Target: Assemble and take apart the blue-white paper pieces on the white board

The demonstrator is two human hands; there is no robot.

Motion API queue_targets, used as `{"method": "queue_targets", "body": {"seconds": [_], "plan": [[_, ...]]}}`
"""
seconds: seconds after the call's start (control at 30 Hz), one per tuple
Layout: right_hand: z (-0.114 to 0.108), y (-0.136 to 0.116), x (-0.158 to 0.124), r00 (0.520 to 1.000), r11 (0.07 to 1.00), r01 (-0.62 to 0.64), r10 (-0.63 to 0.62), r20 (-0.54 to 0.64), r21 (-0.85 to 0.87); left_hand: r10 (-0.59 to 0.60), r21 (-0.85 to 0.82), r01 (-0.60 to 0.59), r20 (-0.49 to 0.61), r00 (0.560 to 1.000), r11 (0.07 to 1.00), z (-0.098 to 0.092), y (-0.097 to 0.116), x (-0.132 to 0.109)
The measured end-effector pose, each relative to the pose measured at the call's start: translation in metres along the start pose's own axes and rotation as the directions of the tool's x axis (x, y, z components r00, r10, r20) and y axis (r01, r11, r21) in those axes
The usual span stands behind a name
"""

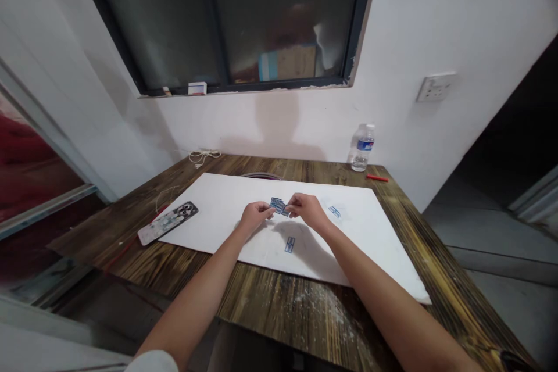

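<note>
with the clock centred on the bunch of small dark blue pieces [279, 206] between the hands, a patterned phone [168, 224] lies near 9 o'clock, across the left edge of the white board [226, 197], perhaps put there to stay out of the hands' way; a white cable [204, 155] sits loosely coiled at 10 o'clock, at the back of the wooden table [261, 302]; the left hand [255, 216] pinches the left side of the bunch, thumb against fingers with hardly a gap, seemingly to steady it; the bunch is spread, so several patterned faces show, and it seems raised off the board; near 6 o'clock a blue-outlined block [290, 244] lies flat, drawn or laid i cannot tell; the right hand [305, 207] closes thumb and fingertips on the bunch's right end, a narrow hold that probably leaves the rest uncovered; at 3 o'clock is a 2nd blue-outlined block [335, 211], tilted; at 2 o'clock a water bottle [362, 151] stands upright by the wall [322, 128], likely safer from knocks there; just beside it lies a red pen [377, 178].
</note>
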State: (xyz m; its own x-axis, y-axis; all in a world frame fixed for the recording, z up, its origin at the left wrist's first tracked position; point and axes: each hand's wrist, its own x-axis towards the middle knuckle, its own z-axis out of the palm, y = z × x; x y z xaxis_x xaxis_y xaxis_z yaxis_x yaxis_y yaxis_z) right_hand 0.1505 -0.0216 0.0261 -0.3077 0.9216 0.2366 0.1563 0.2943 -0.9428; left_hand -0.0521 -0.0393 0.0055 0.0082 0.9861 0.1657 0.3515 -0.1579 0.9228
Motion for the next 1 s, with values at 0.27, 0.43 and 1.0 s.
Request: {"method": "queue_targets", "body": {"seconds": [0.27, 0.43, 1.0], "plan": [[0.011, 0.0, -0.006, 0.989, 0.989, 0.062, -0.08, -0.128, -0.137, 0.019, 0.0, -0.019, 0.035, 0.999, 1.0, 0.001, 0.005, -0.001], [0.014, 0.0, -0.009, 0.981, 0.985, 0.073, -0.099, -0.165, -0.156, 0.03, 0.008, -0.03, 0.06, 0.998, 1.0, 0.001, 0.009, -0.003], [0.015, -0.002, -0.012, 0.97, 0.918, 0.142, -0.203, -0.133, -0.37, 0.038, 0.025, -0.04, 0.097, 0.995, 0.999, -0.001, 0.009, -0.004]]}}
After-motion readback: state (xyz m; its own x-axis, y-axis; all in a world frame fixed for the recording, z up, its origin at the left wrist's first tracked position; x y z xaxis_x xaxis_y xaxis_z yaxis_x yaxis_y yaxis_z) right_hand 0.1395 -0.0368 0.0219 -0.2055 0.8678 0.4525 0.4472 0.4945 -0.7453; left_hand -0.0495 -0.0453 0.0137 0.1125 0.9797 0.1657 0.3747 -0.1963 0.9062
